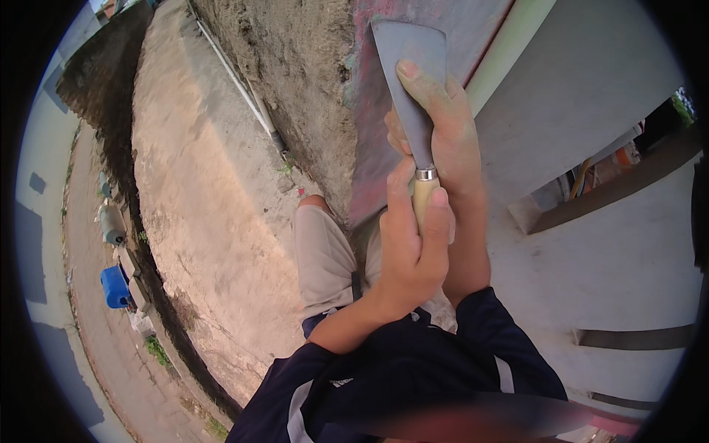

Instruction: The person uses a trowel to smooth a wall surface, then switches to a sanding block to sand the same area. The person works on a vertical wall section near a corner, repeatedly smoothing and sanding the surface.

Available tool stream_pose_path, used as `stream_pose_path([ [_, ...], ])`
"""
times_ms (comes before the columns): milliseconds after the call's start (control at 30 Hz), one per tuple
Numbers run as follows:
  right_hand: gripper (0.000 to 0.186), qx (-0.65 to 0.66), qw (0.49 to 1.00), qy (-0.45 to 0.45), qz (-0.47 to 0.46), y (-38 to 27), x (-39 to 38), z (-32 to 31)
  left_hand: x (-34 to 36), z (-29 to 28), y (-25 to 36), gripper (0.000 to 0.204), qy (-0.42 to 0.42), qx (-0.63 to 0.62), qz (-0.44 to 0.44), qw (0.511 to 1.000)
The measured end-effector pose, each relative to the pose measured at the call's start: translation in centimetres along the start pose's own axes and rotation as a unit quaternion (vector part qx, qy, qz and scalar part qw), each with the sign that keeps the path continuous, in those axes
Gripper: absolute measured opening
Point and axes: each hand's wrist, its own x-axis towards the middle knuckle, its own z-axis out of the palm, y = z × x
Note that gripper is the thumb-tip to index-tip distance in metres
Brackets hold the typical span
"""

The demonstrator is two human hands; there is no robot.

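Left grip around scraper handle

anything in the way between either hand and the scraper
Nothing visible: the left hand is wrapped around the handle of the scraper, and the right hand grips its blade, thumb on the near face.

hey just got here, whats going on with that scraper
A person holds the broad-bladed scraper upright in the picture with both bare hands. The left hand is wrapped around its wooden handle, while the right hand grips the metal blade, thumb on the near face. Behind it is a grey wall with pinkish patches; whether the blade touches it can't be told from this view.
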Motion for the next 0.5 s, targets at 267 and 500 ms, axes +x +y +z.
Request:
stream_pose_path([
  [267, 0.039, 0.036, 0.999, -0.013, -0.014, -0.3, -0.3, 0.3, 0.1, 0.1, 0.3, 0.043, 0.004, -0.007, -0.017, 1.0],
  [500, 0.035, -0.017, 0.998, -0.052, 0.015, -0.3, -0.1, -0.8, -0.1, 0.1, -0.1, 0.043, 0.002, -0.053, -0.019, 0.998],
])
